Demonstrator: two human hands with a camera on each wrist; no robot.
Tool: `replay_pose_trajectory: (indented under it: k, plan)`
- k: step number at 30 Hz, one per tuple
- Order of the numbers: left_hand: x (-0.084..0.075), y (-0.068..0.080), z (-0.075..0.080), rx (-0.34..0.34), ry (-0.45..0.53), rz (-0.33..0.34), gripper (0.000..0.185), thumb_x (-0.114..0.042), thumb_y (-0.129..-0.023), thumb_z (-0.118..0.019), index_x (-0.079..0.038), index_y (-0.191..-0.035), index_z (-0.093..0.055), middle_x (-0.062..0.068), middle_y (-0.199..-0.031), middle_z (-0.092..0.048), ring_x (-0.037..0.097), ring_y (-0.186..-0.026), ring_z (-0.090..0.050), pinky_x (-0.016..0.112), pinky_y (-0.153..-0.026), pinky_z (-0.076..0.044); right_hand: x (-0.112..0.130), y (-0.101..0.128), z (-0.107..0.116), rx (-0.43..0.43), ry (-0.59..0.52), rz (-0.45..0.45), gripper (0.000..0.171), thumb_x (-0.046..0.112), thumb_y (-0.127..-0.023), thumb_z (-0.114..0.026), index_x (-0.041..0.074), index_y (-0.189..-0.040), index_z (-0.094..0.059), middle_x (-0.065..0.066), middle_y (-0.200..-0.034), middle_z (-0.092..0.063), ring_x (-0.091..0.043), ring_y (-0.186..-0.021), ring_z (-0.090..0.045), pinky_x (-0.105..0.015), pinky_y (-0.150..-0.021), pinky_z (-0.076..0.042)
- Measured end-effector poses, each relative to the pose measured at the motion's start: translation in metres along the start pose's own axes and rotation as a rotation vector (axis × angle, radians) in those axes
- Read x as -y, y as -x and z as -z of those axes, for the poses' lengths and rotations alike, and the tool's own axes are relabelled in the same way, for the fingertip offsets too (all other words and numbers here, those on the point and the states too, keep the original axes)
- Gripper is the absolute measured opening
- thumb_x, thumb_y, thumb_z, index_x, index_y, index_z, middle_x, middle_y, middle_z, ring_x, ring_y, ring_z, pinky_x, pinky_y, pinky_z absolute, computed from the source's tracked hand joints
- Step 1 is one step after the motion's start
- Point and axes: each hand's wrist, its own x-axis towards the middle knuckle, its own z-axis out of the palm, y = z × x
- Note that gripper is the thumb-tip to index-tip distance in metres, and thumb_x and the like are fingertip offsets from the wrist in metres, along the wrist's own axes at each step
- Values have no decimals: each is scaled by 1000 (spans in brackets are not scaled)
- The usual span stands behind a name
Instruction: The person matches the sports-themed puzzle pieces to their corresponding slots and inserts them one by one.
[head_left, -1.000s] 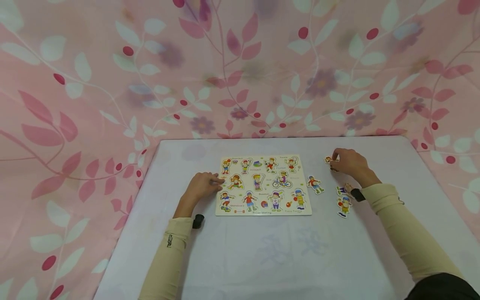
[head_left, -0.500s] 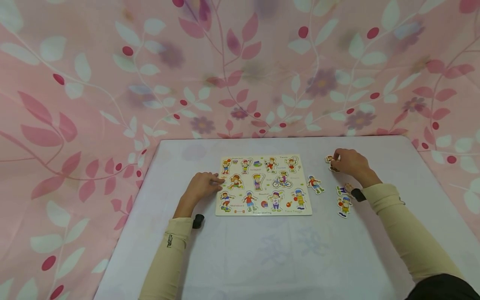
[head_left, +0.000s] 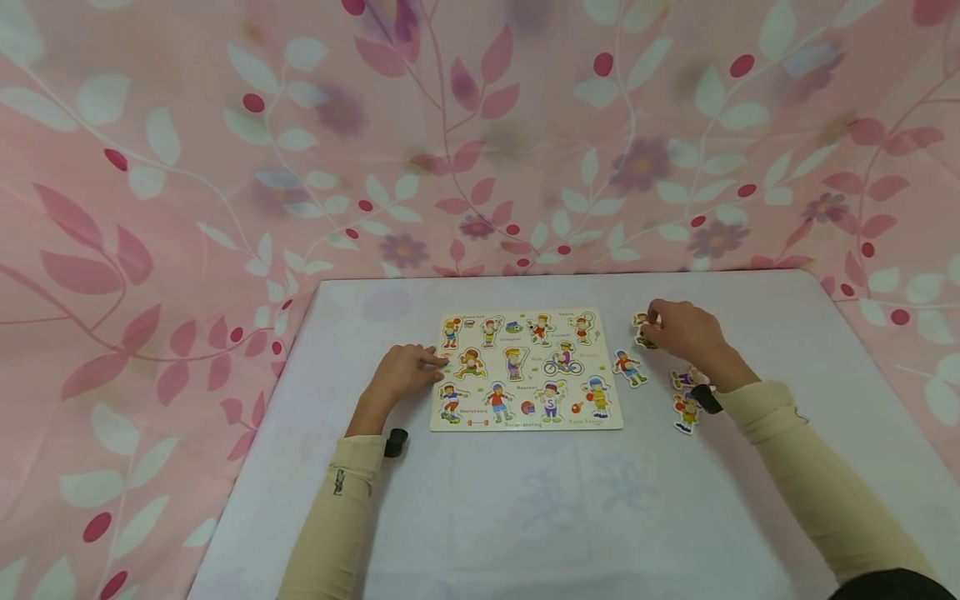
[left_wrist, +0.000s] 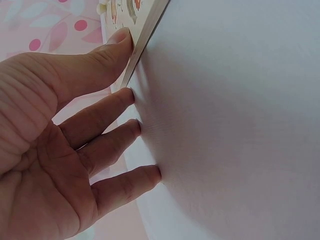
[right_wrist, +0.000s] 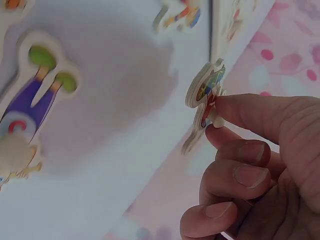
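Observation:
A wooden puzzle board (head_left: 525,371) printed with sporty children lies in the middle of the white table (head_left: 525,500). My left hand (head_left: 405,373) rests flat on the table, fingers straight, its thumb (left_wrist: 117,42) against the board's left edge (left_wrist: 145,35). My right hand (head_left: 678,332) pinches a child-shaped puzzle piece (head_left: 642,329) by its small white peg (right_wrist: 216,120), lifted off the table just right of the board. The piece (right_wrist: 204,102) stands on edge between thumb and forefinger.
Three loose child-shaped pieces lie on the table right of the board: one (head_left: 628,367) beside the board's edge, two (head_left: 686,412) near my right wrist. A large one in purple trousers (right_wrist: 30,100) lies under my hand. Pink floral cloth (head_left: 480,133) hangs behind the table.
My right hand has moved a little left toward the board, carrying the pinched piece off the table. The left hand has stayed put.

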Motion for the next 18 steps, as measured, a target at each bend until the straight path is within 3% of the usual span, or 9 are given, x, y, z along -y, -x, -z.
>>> replay_pose_trajectory:
  k: [9,18]
  plan:
    - [0,-1,0,-7,-2,-11,30,-21,-85,-79,-16,-114,-75,8,-133,-60,37,-133,-46,51,-114,-29,42,14,-10,17,39,69,20,24,-93,-62,7,-103,-60,-2,-69,-57,-19,-56,-47,-30,-47,-35]
    - [1,-2,0,-3,3,-16,31,-22,-85,-79,-17,-115,-75,8,-134,-60,36,-133,-46,50,-113,-30,79,20,-20,0,37,152,16,25,-92,-65,11,-96,-60,1,-68,-56,-18,-59,-49,-29,-48,-36]
